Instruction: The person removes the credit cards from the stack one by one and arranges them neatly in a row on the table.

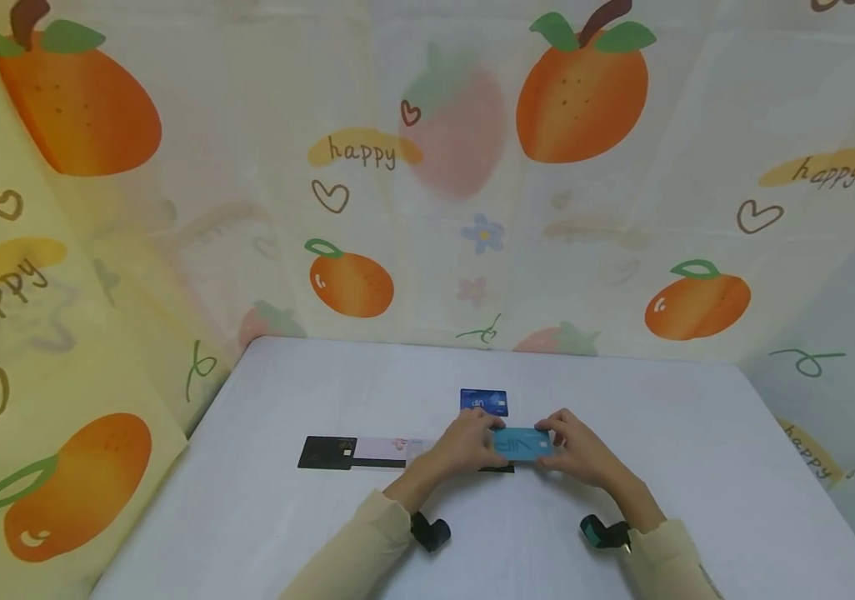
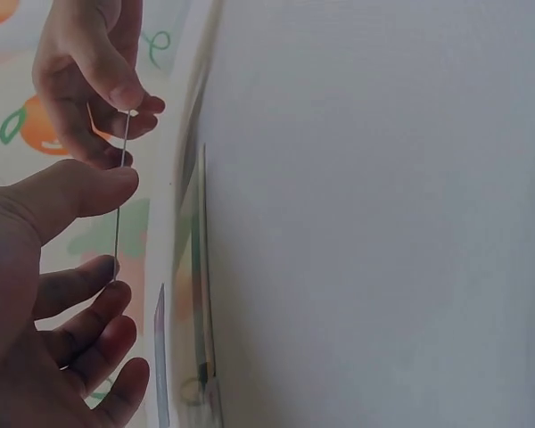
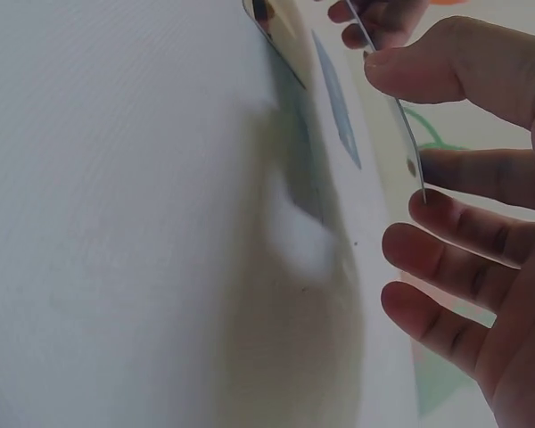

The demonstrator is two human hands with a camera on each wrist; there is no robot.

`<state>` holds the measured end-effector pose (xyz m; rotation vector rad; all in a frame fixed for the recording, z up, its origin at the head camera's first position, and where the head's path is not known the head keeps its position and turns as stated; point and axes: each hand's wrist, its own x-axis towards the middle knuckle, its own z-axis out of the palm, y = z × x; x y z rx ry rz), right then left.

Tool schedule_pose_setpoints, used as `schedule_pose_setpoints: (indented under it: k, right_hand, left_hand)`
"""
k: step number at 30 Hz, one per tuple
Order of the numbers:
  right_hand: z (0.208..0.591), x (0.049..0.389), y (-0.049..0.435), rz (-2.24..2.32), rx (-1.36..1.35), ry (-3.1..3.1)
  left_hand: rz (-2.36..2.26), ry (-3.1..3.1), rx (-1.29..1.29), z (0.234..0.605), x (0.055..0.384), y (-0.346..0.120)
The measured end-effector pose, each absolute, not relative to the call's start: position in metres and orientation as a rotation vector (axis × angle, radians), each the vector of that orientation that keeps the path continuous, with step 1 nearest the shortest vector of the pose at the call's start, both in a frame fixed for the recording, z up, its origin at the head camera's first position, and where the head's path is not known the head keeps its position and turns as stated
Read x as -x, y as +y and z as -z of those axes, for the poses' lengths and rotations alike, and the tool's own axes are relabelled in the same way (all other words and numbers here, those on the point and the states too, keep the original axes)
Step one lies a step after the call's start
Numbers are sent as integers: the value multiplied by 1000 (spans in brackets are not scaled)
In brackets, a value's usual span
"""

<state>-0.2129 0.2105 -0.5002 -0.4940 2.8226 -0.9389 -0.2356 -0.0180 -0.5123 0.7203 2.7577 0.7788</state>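
Both hands hold a light blue card above the table, its printed face turned up to the head camera. My left hand pinches the left end between thumb and fingers. At the opposite end, my right hand grips it the same way. Seen from the left wrist, the card is a thin edge-on line; in the right wrist view the card looks slightly bowed. A dark blue card lies just beyond the hands.
A row of cards extends left of the hands: a black card at its far end, then a pale lilac card overlapping a dark strip. The left hand hides part of this row. Fruit-print cloth stands behind the white table.
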Motion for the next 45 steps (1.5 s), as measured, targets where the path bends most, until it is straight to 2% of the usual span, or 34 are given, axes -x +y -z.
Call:
schedule_pose_setpoints:
  k: [17,31,45]
  right_hand:
    - [505,208,224,852,424,2826]
    - [507,208,230,766,481,2862]
    - [511,210,228,706,486,2874]
  left_hand:
    - [-603,2792,-795,516,232,3]
    - [-480,2819,-797,516,231,18]
    - [-487,2796,-806,510,230,15]
